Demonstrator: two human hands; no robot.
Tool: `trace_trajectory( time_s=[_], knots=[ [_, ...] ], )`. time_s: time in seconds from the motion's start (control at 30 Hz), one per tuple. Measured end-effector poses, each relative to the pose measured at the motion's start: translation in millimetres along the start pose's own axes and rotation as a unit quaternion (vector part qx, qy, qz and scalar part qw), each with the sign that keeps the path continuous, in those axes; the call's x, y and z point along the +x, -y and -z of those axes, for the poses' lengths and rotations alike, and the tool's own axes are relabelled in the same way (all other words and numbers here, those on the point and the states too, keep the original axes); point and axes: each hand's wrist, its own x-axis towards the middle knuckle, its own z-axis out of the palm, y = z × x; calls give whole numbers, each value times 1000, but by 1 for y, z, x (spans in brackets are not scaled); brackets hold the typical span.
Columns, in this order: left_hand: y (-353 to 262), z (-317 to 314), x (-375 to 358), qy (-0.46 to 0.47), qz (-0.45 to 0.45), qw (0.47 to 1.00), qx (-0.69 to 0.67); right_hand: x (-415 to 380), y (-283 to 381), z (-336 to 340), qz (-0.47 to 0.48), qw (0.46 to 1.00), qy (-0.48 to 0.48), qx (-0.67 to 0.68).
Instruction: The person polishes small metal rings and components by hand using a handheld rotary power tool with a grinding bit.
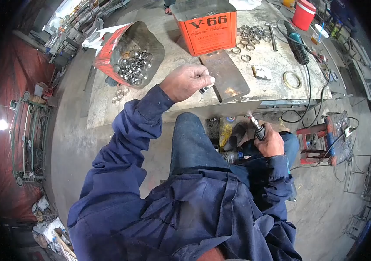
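My left hand (187, 82) is closed over the front of the workbench (172, 61), its fingers pinching a small dark piece, mostly hidden, beside a dark metal plate (227, 74). Lower and to the right, my right hand (271, 142) is wrapped round a black handheld tool (260, 131) with a reddish tip pointing up. Left of my left hand, an orange tin (107, 56) lies on its side with many small metal rings (135, 67) inside. An upright orange tin (209, 35) stands behind the plate.
Loose rings (253, 35), a hammer (274, 37), a green power tool (297, 45) with its cord and a large ring (292, 80) lie on the bench's right side. A red cooler (304, 15) stands behind. A red metal stand (318, 139) is on the floor at right.
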Motion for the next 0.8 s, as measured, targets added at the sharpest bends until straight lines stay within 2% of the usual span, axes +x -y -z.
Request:
trace_trajectory(
  time_s=[0.07, 0.27, 0.3, 0.37, 0.43, 0.53, 0.63, 0.7, 0.8],
  knots=[
    [-4, -1, 0, -8, 1, 1000, -10, -1, -1, 2, -18, 999, 32, 6],
    [9, -15, 21, 1, 14, 999, -32, 1, -8, -1, -13, 1000, 20, 4],
    [15, -26, 28, 11, 13, 999, -39, 4, -12, -5, 7, 1000, 7, 6],
    [44, -50, 56, 15, -22, 989, -142, 9, -13, -4, -7, 1000, 11, 6],
    [79, -73, 88, 37, -37, 987, -149, 15, -15, -3, -20, 1000, 12, 6],
    [89, -92, 116, 69, 6, 997, 20, 17, -18, 0, -36, 999, 11, 13],
    [86, -92, 121, 75, 18, 996, 42, 25, -12, 7, -69, 997, 33, 31],
    [88, -93, 119, 85, 3, 995, 49, 30, -11, 4, -42, 998, 25, 34],
    [87, -90, 118, 103, -2, 994, 34, 44, -8, -4, -58, 997, 57, 16]
  ],
)
